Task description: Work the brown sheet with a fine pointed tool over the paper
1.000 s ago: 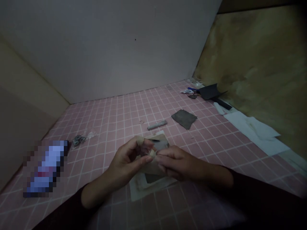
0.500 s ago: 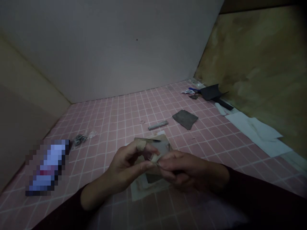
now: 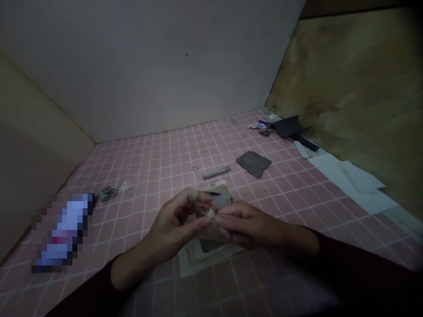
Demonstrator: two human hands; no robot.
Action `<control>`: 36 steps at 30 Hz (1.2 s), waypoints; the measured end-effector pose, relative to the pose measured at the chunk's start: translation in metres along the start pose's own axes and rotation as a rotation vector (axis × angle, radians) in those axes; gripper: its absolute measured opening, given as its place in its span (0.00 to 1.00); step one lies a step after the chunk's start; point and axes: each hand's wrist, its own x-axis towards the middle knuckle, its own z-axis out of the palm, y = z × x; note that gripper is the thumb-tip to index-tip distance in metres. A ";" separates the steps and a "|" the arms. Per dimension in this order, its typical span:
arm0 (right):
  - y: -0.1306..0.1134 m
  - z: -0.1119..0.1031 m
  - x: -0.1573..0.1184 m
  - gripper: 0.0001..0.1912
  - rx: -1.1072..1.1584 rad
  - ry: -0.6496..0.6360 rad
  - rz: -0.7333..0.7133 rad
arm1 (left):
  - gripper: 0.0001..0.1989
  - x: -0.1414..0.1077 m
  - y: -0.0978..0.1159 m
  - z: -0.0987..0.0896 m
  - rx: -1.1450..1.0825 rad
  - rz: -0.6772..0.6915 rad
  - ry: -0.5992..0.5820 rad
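My left hand (image 3: 176, 218) pinches a small pale piece (image 3: 210, 214) between thumb and fingers; it is too small and dim to name. A beige strip (image 3: 193, 194) is wrapped round one of its fingers. My right hand (image 3: 243, 222) is closed right beside the piece, its fingertips touching or nearly touching it; what lies inside them is hidden. Under both hands are layered sheets (image 3: 187, 264), partly covered, with a dark flat patch (image 3: 209, 246) near the front. A thin dark pointed tool (image 3: 213, 193) lies behind my left fingers.
Beyond the hands on the pink checked cover (image 3: 158, 167) lie a grey rod (image 3: 216, 172), a small ring (image 3: 194, 167) and dark grey sheets (image 3: 254, 164). A black dustpan-like scoop (image 3: 289, 127) and white paper (image 3: 346, 180) line the right. A blurred-out screen (image 3: 66, 229) stands left.
My right hand has shifted slightly up and turned, its fingers more tightly bunched. My left hand stays nearly in place on the pale piece. The whole view has shifted slightly.
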 end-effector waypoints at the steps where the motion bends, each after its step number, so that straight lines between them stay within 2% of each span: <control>1: -0.001 -0.003 0.000 0.19 0.207 -0.092 0.094 | 0.12 -0.001 0.001 -0.001 0.007 0.030 -0.024; 3: 0.000 -0.009 0.001 0.17 0.518 -0.241 0.220 | 0.12 -0.003 0.002 -0.003 0.015 0.073 -0.059; 6: 0.004 -0.015 0.002 0.16 0.758 -0.417 0.279 | 0.13 -0.006 0.006 -0.004 0.034 0.104 -0.087; 9: 0.006 -0.017 0.003 0.15 0.859 -0.524 0.304 | 0.12 -0.006 0.008 -0.004 0.086 0.110 -0.102; 12: 0.004 -0.013 0.001 0.15 0.815 -0.495 0.312 | 0.11 -0.006 0.008 -0.004 0.125 0.122 -0.109; 15: 0.001 -0.007 -0.001 0.17 0.614 -0.352 0.273 | 0.11 -0.007 0.007 -0.003 0.130 0.130 -0.082; 17: 0.000 -0.002 -0.002 0.20 0.380 -0.244 0.190 | 0.10 -0.007 0.007 -0.001 0.120 0.119 -0.061; 19: 0.000 0.002 -0.002 0.21 0.019 -0.075 0.019 | 0.09 -0.006 0.007 0.001 0.097 0.102 -0.036; 22: 0.003 0.007 -0.001 0.15 -0.564 0.216 -0.297 | 0.07 -0.003 0.006 0.005 0.049 0.047 0.034; 24: 0.005 0.008 -0.001 0.12 -0.762 0.297 -0.404 | 0.07 -0.001 0.004 0.006 0.022 -0.001 0.074; 26: 0.005 0.009 -0.002 0.12 -0.784 0.289 -0.414 | 0.08 0.000 0.003 0.005 0.012 -0.040 0.077; 28: 0.003 0.008 -0.002 0.13 -0.690 0.254 -0.365 | 0.09 0.000 0.001 0.003 0.017 -0.052 0.057; 30: 0.000 0.006 -0.002 0.17 -0.477 0.169 -0.241 | 0.10 -0.001 0.001 0.001 0.044 -0.028 0.018; 34: -0.005 -0.003 -0.002 0.19 0.274 -0.129 0.163 | 0.11 -0.005 0.004 -0.002 0.090 0.071 -0.045; 36: -0.004 -0.009 -0.002 0.17 0.542 -0.261 0.288 | 0.12 -0.006 0.007 -0.003 0.102 0.098 -0.058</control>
